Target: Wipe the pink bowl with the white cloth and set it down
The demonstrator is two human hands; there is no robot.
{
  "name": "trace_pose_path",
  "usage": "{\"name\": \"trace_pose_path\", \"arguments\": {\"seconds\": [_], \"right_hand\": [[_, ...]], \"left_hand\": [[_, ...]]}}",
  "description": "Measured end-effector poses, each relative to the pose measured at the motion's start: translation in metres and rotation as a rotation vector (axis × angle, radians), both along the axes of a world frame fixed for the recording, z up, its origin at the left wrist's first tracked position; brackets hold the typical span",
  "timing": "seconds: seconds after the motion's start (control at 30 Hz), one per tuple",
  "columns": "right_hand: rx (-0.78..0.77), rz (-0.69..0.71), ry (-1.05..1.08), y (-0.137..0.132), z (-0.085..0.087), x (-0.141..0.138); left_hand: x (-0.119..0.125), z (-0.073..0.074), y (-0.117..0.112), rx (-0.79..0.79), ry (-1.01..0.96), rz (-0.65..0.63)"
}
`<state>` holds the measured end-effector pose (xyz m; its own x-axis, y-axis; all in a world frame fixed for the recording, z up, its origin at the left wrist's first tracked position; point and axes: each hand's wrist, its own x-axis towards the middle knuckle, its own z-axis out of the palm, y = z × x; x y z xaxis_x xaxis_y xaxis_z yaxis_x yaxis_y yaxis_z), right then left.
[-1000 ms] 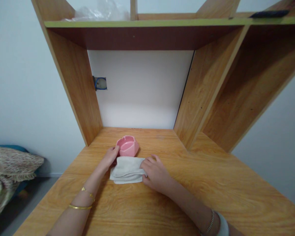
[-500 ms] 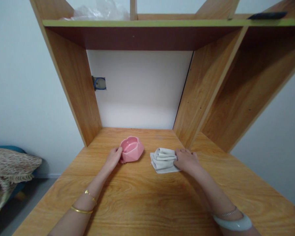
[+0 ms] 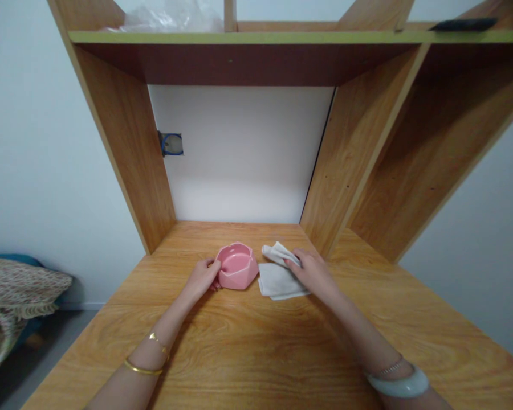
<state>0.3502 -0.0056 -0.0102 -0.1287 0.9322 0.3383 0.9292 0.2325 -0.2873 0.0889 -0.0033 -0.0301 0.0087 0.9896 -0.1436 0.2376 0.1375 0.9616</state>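
Nearest first: here on the left wrist are a gold bangle and a finer gold bracelet, while the right wrist carries a thin chain bracelet and a pale, thick bangle. Up the wood-grain worktop we go, and both hands are busy!

The right hand has its thumb and fingers closed together, pinching a lifted fold of the pale grey cloth; the lower layer lies flat on the worktop, the raised part peeling up on the far side. And over to the left hand: thumb on the rim, fingers curled low at the side, a close grip on the pink faceted bowl. It sits open side up, towards the worktop's back edge, nearer that edge's left corner than the cloth is. Bowl and cloth are right beside each other; whether they touch, I can't tell.

Beyond the back edge rises a white back panel, with an uncovered wall box and blue wire at its left. Up top, a shelf holds crumpled clear plastic at its left end and a dark, flat object towards the right.
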Motion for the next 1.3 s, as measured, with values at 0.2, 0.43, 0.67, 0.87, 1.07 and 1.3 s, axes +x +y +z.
{"name": "trace_pose_path", "arguments": {"seconds": [0.2, 0.43, 0.67, 0.87, 1.07, 1.3], "right_hand": [[0.218, 0.164, 0.331, -0.003, 0.001, -0.011], [0.128, 0.385, 0.388, -0.016, -0.005, -0.042], [0.052, 0.272, 0.456, -0.015, -0.013, -0.049], [-0.049, 0.136, 0.62, -0.005, -0.027, -0.047], [-0.271, 0.206, 0.519, -0.006, -0.02, -0.037], [-0.123, 0.05, 0.617, -0.003, -0.028, -0.04]], "left_hand": [[0.007, -0.001, -0.004, 0.109, 0.109, -0.01], [0.017, 0.009, -0.017, 0.272, 0.418, -0.059], [0.026, 0.019, -0.029, 0.396, 0.555, -0.034], [0.032, 0.022, -0.035, 0.55, 0.594, -0.115], [0.037, 0.023, -0.039, 0.698, 0.703, -0.2], [0.037, 0.009, -0.032, 0.695, 0.569, -0.135]]}}
